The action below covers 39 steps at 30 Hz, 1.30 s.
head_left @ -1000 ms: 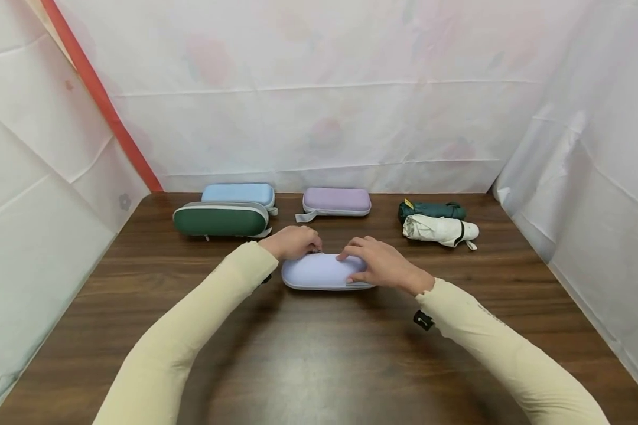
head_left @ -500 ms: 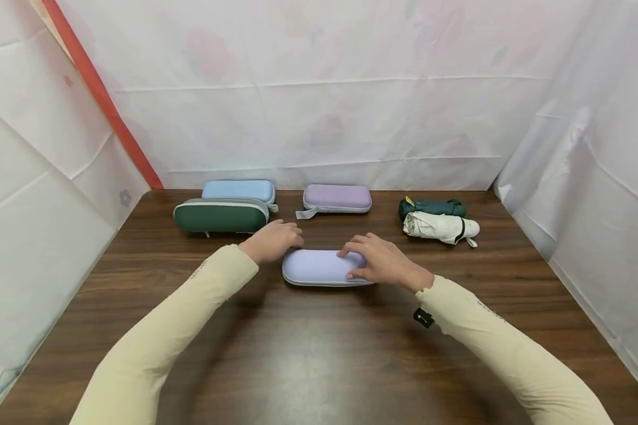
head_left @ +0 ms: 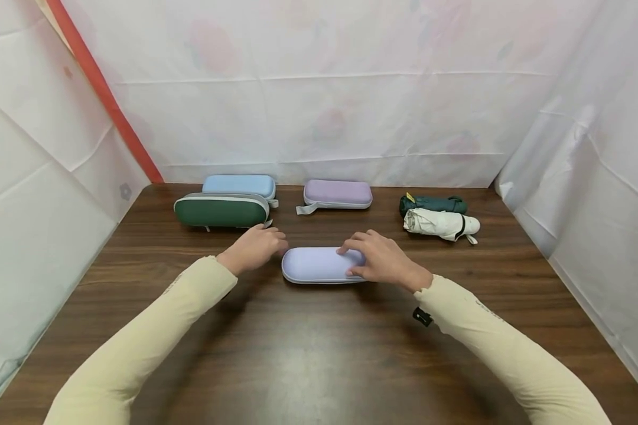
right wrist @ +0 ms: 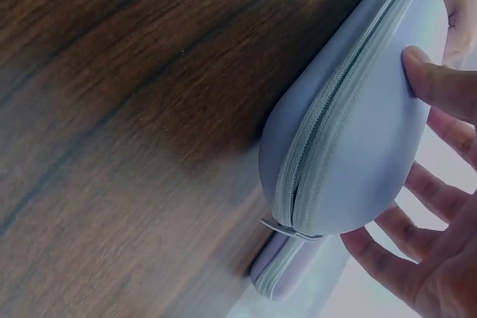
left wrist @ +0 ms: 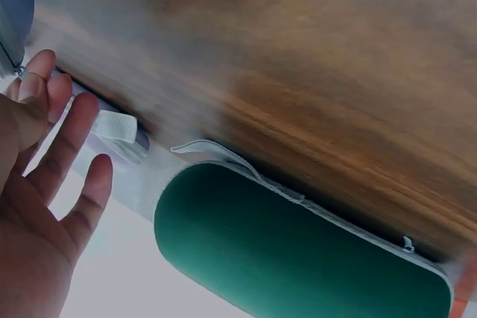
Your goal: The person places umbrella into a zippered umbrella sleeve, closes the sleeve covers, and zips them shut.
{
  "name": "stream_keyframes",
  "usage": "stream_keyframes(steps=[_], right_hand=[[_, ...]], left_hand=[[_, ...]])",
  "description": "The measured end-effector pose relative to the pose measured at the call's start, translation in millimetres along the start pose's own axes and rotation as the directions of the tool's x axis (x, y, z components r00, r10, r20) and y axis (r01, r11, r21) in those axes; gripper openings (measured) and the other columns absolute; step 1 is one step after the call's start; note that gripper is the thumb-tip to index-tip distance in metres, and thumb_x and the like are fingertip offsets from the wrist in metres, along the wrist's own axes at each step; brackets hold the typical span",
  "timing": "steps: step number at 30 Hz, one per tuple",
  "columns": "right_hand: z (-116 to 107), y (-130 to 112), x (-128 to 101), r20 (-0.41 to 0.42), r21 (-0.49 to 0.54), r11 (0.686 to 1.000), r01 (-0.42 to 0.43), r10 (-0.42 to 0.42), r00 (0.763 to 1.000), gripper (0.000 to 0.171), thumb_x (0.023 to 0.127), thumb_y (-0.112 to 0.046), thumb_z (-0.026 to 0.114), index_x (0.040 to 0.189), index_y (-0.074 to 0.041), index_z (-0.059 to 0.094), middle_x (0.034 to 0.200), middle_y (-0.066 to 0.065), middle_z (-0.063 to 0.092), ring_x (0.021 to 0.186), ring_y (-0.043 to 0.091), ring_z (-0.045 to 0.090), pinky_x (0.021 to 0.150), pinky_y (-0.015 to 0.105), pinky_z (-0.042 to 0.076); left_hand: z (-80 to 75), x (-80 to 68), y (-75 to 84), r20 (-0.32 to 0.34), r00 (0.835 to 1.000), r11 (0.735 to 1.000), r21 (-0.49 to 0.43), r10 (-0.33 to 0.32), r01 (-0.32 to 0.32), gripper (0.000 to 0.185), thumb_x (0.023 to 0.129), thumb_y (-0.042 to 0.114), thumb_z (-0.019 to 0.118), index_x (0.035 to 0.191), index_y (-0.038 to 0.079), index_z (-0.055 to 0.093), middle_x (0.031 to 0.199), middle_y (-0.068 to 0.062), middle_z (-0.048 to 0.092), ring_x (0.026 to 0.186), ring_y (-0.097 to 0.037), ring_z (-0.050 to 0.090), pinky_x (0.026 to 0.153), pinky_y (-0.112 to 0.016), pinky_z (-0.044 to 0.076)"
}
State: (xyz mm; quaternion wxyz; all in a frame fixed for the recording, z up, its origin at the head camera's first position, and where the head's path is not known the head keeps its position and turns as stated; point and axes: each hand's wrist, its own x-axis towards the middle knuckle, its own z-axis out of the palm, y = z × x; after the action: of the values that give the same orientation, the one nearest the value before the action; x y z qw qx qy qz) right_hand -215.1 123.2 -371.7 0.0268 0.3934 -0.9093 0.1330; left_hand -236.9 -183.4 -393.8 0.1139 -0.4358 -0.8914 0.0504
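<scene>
- Worktop: most open room is on the near side. Back is tighter: green case just beyond left hand, mauve case behind, white umbrella back right.
- Lavender case: lies mid-worktop, between both hands. Probably light, semi-stiff shell, not fragile; smooth face may slip. Best hold is across its width; rounded ends give less bite.
- Right hand: fingers spread, straddling the case's right end, thumb on near side.
- Left hand: at left end, fingers narrow, thumb and index pinching the zip pull. Small; wants a firm pinch. Far-side zip: can't tell if closed.
</scene>
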Motion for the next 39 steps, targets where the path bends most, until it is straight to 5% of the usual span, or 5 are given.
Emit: stream_keyframes(steps=[11,18,39], right_hand=[[0.7,-4.5,0.1,-0.03,-0.007,1.0,-0.014,0.014,0.999,0.036,0.078,-0.031,0.079,0.111,-0.021,0.069,0.111,0.002,0.063,0.094,0.024,0.056,0.069,0.042,0.051],[1.1,-7.8,-0.1,-0.037,-0.026,0.999,-0.031,0.031,0.999,0.035,0.077,-0.031,0.08,0.11,-0.022,0.069,0.111,0.002,0.064,0.095,0.025,0.057,0.07,0.042,0.051],[3.8,-11.5,0.9,-0.09,-0.05,0.998,-0.048,0.044,0.995,0.033,0.077,-0.034,0.08,0.107,-0.023,0.071,0.107,0.003,0.066,0.092,0.025,0.059,0.068,0.042,0.052]], left_hand=[[-3.2,-25.8,19.1,-0.04,0.994,0.994,-0.045,-0.104,0.102,0.023,0.076,-0.01,0.069,0.078,0.013,0.069,0.079,0.002,0.06,0.079,-0.019,0.059,0.06,-0.033,0.04],[-7.0,-39.2,40.3,-0.054,0.987,0.989,-0.019,-0.15,0.149,0.016,0.078,-0.003,0.071,0.075,0.012,0.066,0.076,-0.001,0.059,0.077,-0.022,0.06,0.063,-0.042,0.045],[-9.0,-36.5,87.0,-0.129,0.956,0.965,-0.008,-0.262,0.263,0.011,0.085,0.009,0.07,0.074,0.006,0.065,0.073,-0.004,0.064,0.066,-0.021,0.062,0.051,-0.034,0.041]])
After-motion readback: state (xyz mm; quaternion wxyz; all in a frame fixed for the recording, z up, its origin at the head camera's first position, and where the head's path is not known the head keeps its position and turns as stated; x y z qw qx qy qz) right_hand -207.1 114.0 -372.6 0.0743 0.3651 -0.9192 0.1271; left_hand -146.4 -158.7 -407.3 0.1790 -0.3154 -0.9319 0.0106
